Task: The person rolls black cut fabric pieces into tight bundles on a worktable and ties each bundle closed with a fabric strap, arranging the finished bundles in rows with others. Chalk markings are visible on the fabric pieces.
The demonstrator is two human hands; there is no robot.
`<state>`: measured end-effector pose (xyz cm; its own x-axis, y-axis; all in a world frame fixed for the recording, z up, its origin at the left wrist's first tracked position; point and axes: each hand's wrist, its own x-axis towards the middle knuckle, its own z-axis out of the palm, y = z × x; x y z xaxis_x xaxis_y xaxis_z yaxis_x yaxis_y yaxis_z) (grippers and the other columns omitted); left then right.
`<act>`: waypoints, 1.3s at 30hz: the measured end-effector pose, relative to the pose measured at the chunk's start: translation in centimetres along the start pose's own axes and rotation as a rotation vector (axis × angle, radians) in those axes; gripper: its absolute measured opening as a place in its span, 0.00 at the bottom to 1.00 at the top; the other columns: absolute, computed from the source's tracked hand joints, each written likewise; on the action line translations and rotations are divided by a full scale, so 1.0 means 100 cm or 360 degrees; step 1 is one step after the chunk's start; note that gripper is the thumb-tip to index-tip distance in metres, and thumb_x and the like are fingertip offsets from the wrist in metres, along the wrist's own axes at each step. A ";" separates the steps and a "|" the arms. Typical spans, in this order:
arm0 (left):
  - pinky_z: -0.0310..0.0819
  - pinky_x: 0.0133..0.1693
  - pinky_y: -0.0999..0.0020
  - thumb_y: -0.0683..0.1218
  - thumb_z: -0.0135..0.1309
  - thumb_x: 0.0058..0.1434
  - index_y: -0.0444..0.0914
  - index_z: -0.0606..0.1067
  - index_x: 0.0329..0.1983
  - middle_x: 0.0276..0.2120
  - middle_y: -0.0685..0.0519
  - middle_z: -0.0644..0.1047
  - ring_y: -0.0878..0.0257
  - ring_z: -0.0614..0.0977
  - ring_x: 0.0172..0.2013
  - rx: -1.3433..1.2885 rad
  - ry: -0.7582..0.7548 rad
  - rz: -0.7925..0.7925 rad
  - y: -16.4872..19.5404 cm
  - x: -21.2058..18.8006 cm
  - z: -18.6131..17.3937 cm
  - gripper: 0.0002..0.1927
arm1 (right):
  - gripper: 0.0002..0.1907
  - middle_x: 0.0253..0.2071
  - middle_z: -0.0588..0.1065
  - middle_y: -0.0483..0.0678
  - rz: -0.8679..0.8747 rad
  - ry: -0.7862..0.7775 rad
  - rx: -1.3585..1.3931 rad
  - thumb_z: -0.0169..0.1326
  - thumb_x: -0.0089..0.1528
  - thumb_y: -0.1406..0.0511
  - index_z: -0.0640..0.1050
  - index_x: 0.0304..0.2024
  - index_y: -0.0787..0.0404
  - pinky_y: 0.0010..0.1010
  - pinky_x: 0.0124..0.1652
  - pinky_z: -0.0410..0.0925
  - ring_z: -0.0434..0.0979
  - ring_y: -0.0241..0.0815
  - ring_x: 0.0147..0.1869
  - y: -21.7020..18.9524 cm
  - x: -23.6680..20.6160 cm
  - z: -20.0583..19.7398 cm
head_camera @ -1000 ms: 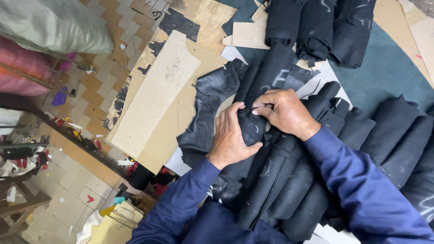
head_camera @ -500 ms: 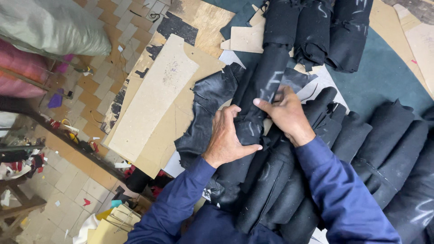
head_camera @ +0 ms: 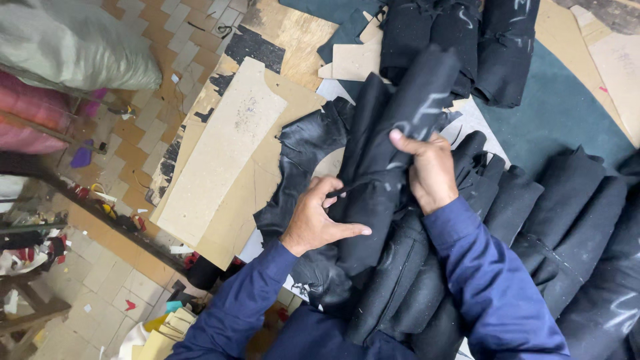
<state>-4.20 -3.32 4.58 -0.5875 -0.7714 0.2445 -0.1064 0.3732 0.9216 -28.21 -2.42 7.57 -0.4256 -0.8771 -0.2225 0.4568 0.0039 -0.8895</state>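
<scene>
Holding a rolled bundle of black fabric [head_camera: 393,180] above the pile of similar rolls [head_camera: 533,227], the person works with both hands. The bundle looks soft and floppy, probably light, best taken around its middle. The right hand [head_camera: 433,175] pinches its upper part; the left hand [head_camera: 320,220] is half closed, touching a thin black tie [head_camera: 350,189] on its lower side.

Long pale cardboard pattern piece [head_camera: 223,157] lies flat on the tabletop [head_camera: 293,30], left of the work. Small tan card offcut [head_camera: 357,61] above it. Three tied black fabric bundles [head_camera: 460,40] at the top edge. Grey-green sack [head_camera: 73,47] and pink sack [head_camera: 30,117] rest on the tiled floor [head_camera: 143,160] far left.
</scene>
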 end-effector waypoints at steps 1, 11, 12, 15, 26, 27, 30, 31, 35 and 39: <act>0.74 0.41 0.69 0.51 0.80 0.42 0.35 0.73 0.47 0.43 0.51 0.71 0.64 0.74 0.42 0.0076 -0.0071 -0.0230 -0.003 -0.006 0.001 0.35 | 0.14 0.45 0.81 0.51 0.0018 0.0082 0.0184 0.62 0.60 0.74 0.78 0.48 0.67 0.37 0.52 0.75 0.82 0.45 0.47 0.000 0.001 -0.005; 0.70 0.55 0.67 0.40 0.54 0.59 0.36 0.61 0.66 0.53 0.48 0.73 0.61 0.75 0.52 -0.0767 -0.0004 -0.0697 -0.037 0.015 0.002 0.31 | 0.18 0.47 0.80 0.51 0.0173 -0.0105 0.0594 0.51 0.68 0.58 0.75 0.53 0.65 0.43 0.50 0.77 0.82 0.46 0.50 -0.022 -0.005 -0.015; 0.69 0.55 0.65 0.39 0.52 0.59 0.37 0.60 0.68 0.54 0.47 0.72 0.59 0.74 0.53 -0.0480 -0.0046 -0.0632 -0.035 0.022 0.008 0.32 | 0.17 0.48 0.80 0.50 0.0166 -0.0136 0.0560 0.53 0.68 0.60 0.75 0.54 0.65 0.41 0.50 0.76 0.82 0.45 0.50 -0.021 -0.005 -0.014; 0.72 0.53 0.56 0.42 0.64 0.50 0.38 0.58 0.62 0.49 0.35 0.77 0.43 0.81 0.53 0.0268 -0.0068 -0.0615 -0.016 0.031 0.030 0.39 | 0.19 0.49 0.78 0.48 -0.0141 -0.0146 0.0359 0.59 0.67 0.62 0.73 0.59 0.62 0.39 0.52 0.74 0.80 0.42 0.51 -0.028 -0.007 -0.020; 0.65 0.56 0.48 0.49 0.78 0.33 0.42 0.68 0.59 0.57 0.35 0.69 0.36 0.69 0.58 0.1465 0.0008 -0.0319 0.071 0.068 0.067 0.48 | 0.33 0.65 0.71 0.65 -0.0762 -0.0417 0.1039 0.53 0.70 0.51 0.68 0.66 0.68 0.52 0.67 0.67 0.75 0.57 0.67 -0.167 -0.008 -0.122; 0.64 0.58 0.50 0.47 0.72 0.38 0.40 0.66 0.62 0.59 0.36 0.69 0.40 0.70 0.59 0.1099 0.0088 -0.0202 0.087 0.073 0.063 0.46 | 0.34 0.65 0.70 0.68 -0.0751 -0.0413 0.1042 0.52 0.69 0.49 0.68 0.66 0.68 0.51 0.66 0.67 0.75 0.58 0.68 -0.168 -0.014 -0.123; 0.63 0.62 0.55 0.43 0.62 0.49 0.33 0.58 0.68 0.63 0.39 0.68 0.50 0.71 0.64 0.0105 0.0015 0.0195 0.134 0.099 0.064 0.44 | 0.32 0.68 0.67 0.64 -0.0602 -0.0355 0.0860 0.53 0.68 0.50 0.65 0.66 0.62 0.56 0.55 0.69 0.75 0.63 0.59 -0.162 -0.029 -0.111; 0.62 0.63 0.57 0.44 0.63 0.50 0.32 0.55 0.70 0.65 0.39 0.68 0.51 0.70 0.65 -0.0135 -0.0226 0.0351 0.143 0.113 0.077 0.46 | 0.33 0.68 0.66 0.67 -0.0568 -0.0366 0.0804 0.54 0.69 0.51 0.63 0.68 0.64 0.54 0.56 0.68 0.73 0.63 0.60 -0.161 -0.030 -0.104; 0.75 0.54 0.66 0.42 0.66 0.52 0.34 0.70 0.60 0.50 0.45 0.81 0.61 0.82 0.50 -0.0223 -0.0346 -0.0088 0.154 0.158 0.149 0.32 | 0.38 0.71 0.60 0.67 -0.0646 -0.0204 0.0380 0.55 0.68 0.55 0.56 0.74 0.61 0.44 0.63 0.64 0.67 0.53 0.68 -0.164 -0.021 -0.092; 0.72 0.57 0.64 0.39 0.62 0.57 0.32 0.69 0.63 0.54 0.48 0.77 0.61 0.78 0.54 -0.1014 -0.0404 -0.0062 0.149 0.203 0.169 0.30 | 0.39 0.74 0.57 0.60 -0.0852 -0.0112 -0.0671 0.53 0.71 0.62 0.48 0.77 0.62 0.34 0.72 0.56 0.56 0.47 0.79 -0.167 -0.014 -0.111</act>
<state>-31.26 -4.74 18.24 -0.7708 -0.6044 0.2013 0.3159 -0.0882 0.9447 -43.91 4.10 18.35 -0.4496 -0.8395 0.3051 -0.1516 -0.2649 -0.9523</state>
